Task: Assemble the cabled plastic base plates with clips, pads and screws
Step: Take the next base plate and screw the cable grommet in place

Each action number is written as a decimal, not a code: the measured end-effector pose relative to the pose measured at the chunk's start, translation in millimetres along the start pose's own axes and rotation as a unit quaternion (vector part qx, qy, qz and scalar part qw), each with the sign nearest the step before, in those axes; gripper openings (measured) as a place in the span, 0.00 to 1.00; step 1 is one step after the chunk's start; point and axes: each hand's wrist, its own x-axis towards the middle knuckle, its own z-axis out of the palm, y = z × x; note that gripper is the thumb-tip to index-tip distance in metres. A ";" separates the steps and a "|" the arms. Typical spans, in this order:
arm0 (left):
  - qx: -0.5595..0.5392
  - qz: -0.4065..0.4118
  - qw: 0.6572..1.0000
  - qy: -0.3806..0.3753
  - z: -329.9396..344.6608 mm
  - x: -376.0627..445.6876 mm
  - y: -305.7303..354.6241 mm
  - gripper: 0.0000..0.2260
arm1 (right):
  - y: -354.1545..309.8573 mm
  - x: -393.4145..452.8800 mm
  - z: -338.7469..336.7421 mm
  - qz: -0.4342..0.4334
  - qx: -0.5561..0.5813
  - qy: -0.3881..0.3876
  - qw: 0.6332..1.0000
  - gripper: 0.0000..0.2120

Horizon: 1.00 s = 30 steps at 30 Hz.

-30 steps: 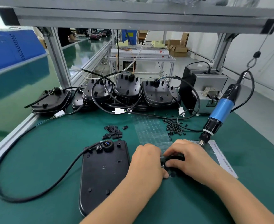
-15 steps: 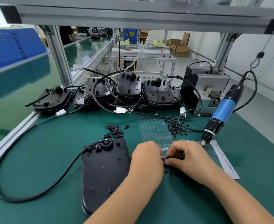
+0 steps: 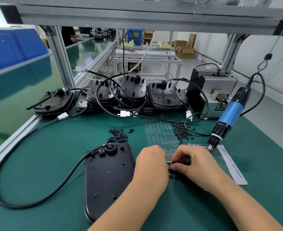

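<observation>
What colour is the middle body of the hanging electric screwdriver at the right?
Blue; the hanging electric screwdriver has black ends, seen in the head view.

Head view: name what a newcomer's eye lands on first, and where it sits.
First, the two hands, left hand and right hand, meeting at front centre over small black pads on the green mat. Just left lies a black base plate with its looping cable. At right hangs a blue electric screwdriver.
</observation>
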 end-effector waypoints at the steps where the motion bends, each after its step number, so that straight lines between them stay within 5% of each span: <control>1: -0.002 -0.001 1.000 0.000 0.0 0.2 -0.2 0.07 | -0.2 -0.2 -0.1 -0.003 0.000 0.002 1.000 0.11; 10: -0.001 -0.003 1.000 -0.018 -3.9 -2.0 2.2 0.05 | -0.6 -1.2 -7.1 -0.009 -0.005 -0.016 1.000 0.15; 15: -0.002 0.001 1.000 -0.017 -3.9 -3.9 2.3 0.05 | -6.2 5.0 -16.4 -0.015 -0.080 -0.074 0.994 0.09; 30: -0.033 0.001 0.999 0.006 -1.6 -5.4 0.6 0.08 | -10.5 4.7 -18.1 -0.020 -0.099 -0.036 0.994 0.11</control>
